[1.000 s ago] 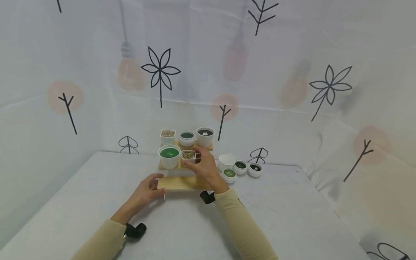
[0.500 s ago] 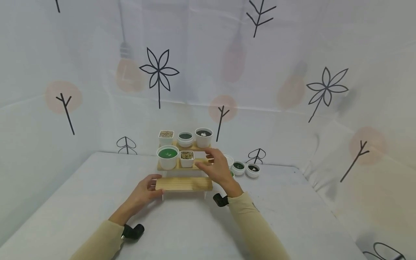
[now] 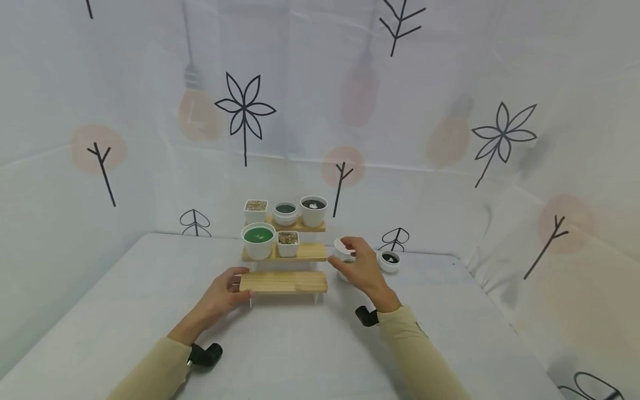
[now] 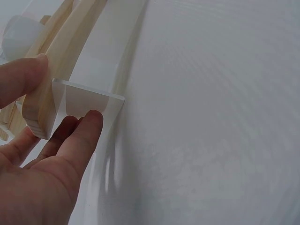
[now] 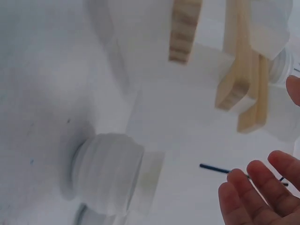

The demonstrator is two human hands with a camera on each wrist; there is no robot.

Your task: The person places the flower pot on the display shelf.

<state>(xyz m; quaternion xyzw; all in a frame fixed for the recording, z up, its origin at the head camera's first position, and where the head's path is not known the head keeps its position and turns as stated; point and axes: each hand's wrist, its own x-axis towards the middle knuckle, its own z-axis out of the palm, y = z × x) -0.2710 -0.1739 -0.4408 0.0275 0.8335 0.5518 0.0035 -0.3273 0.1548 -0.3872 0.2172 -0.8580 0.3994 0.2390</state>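
Note:
A stand of three stepped wooden boards on clear supports holds several white pots. My left hand (image 3: 218, 298) grips the left end of its lowest board (image 3: 283, 282), thumb on the wood and fingers by the clear end support (image 4: 89, 96). My right hand (image 3: 364, 271), fingers apart and holding nothing, hovers over the white jars right of the stand. It partly hides a small jar (image 3: 344, 273) and a white bowl (image 3: 341, 248). In the right wrist view its fingertips (image 5: 233, 199) are spread, well apart from a ribbed white jar (image 5: 105, 173).
On the middle board stand a large green-filled pot (image 3: 258, 244) and a square pot (image 3: 288, 244) of grainy filling. The top board carries a square pot (image 3: 256, 211), a low jar (image 3: 285, 214) and a dark-filled pot (image 3: 313, 213). Another dark-filled jar (image 3: 389, 261) stands far right.
My right hand has let go of the square pot on the middle board and moved right, over the jars on the table. My left hand keeps its grip on the lowest board.

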